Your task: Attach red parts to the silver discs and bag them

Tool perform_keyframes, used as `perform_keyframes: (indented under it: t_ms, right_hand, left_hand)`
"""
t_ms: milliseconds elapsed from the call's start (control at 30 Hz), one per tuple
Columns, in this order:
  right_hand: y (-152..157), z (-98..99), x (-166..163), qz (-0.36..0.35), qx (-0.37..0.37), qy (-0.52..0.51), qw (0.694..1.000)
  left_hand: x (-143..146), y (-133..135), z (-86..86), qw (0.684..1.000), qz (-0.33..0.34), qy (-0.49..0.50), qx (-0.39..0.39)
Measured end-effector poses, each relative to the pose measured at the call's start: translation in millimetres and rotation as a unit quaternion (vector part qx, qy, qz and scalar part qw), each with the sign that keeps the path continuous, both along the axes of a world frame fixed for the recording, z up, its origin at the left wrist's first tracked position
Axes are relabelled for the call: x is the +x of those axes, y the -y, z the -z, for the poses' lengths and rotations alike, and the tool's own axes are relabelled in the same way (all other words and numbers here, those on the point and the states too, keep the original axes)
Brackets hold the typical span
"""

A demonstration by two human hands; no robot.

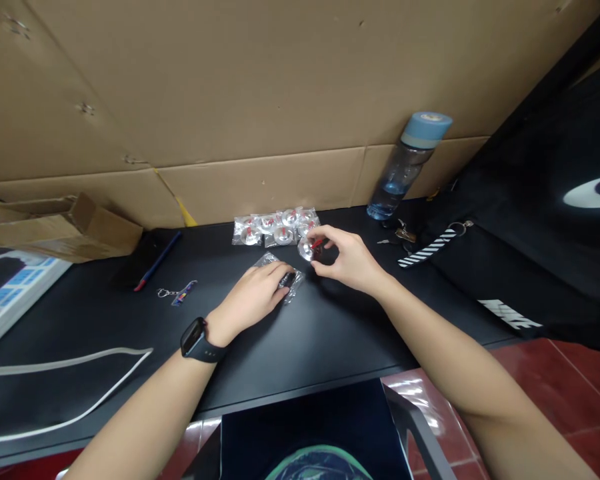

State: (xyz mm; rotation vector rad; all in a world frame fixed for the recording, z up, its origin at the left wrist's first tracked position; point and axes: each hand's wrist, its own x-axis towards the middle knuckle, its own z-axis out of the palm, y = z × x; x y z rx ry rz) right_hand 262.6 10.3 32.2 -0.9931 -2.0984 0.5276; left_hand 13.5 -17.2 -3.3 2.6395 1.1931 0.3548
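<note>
Disc [305, 249]: glossy, metal-looking. Packets [283, 237]: clear plastic film, crinkled, shiny. Table [300, 347]: smooth, low-sheen top. Panel [260, 93]: matt cardboard. Box [100, 233]: matt cardboard. Bottle [399, 175]: clear, smooth, plastic-looking; lid [426, 129], opaque plastic. Bag [540, 200]: matt cloth. Watch [193, 337]: glossy screen, matt strap [209, 351]. Floor [560, 383]: glossy tile.

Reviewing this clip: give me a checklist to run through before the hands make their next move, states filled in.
1. Right hand has the shiny disc at its fingers: ok.
2. Left hand touches the loose plastic bag: ok.
3. Loose bag's opening visible: not ok, partly covered by the left hand.
4. Disc clear of the grouped packets: cannot tell, they overlap in view.
5. Bottle capped: ok.
</note>
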Motion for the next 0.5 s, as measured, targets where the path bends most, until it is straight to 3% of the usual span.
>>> perform_keyframes:
  t_ms: [200, 400, 500]
  right_hand:
    - [6.2, -9.8, 4.3, -0.134, -0.061, 0.122, 0.982]
    - [6.0, -3.8, 3.7, -0.137, -0.08, 0.18, 0.971]
    - [4.2, -1.0, 5.1, -0.123, -0.08, 0.185, 0.972]
  left_hand:
    - [1.1, 1.9, 8.2, 0.999, -0.012, -0.032, -0.01]
    - [-9.7, 1.0, -9.7, 0.999, -0.004, -0.017, -0.039]
    - [-18.5, -0.3, -19.2, 0.998, 0.034, -0.028, -0.035]
